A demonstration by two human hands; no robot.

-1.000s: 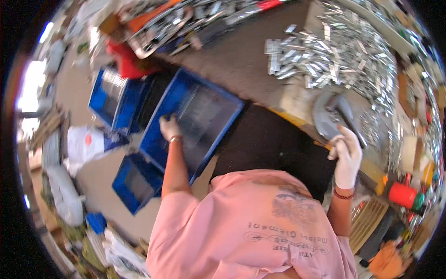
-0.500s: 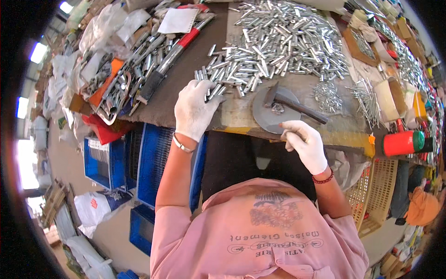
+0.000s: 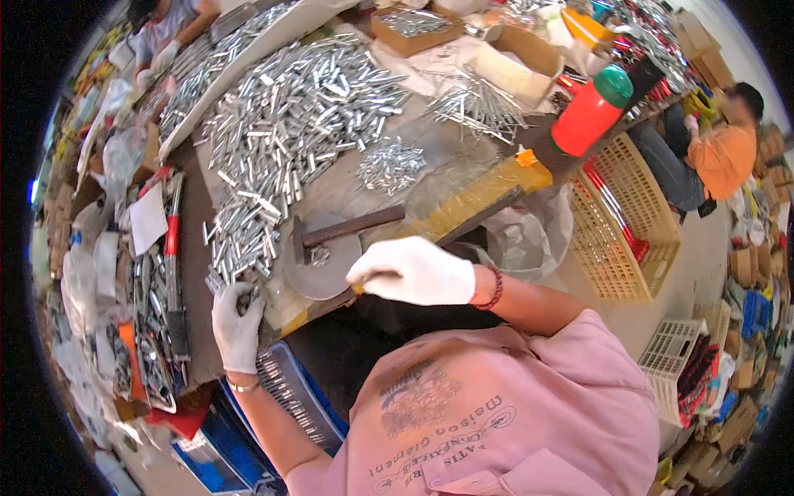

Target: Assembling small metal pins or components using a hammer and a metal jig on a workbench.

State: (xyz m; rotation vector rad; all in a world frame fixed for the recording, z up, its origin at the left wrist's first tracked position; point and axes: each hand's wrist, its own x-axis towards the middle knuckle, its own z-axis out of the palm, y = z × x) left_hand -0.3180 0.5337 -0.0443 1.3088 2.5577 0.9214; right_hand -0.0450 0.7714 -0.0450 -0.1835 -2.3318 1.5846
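My left hand [image 3: 238,331], in a white glove, is at the near end of a heap of short metal tubes [image 3: 306,107]. Its fingers are curled with the fingertips together, and whatever is between them is hard to make out. My right hand [image 3: 418,271], also gloved, is pinched closed beside a round grey plate [image 3: 331,279] at the table's front edge. Its fingertips hide anything small they hold. A hammer [image 3: 356,226] lies across the plate, with a few small metal bits [image 3: 317,256] beside its head. Beyond the handle sits a pile of small metal pins [image 3: 392,168].
Long thin rods [image 3: 480,107] and a red bottle with a green cap [image 3: 591,112] are at the right. A blue crate [image 3: 302,388] of metal parts stands below the table's edge. Yellow baskets [image 3: 624,223] are on the floor. Two other people sit farther off.
The view has swung to the right, bringing the co-workers and more of the right side into sight. My left hand's fingers have curled closer together. My right hand stays near the plate, still pinched.
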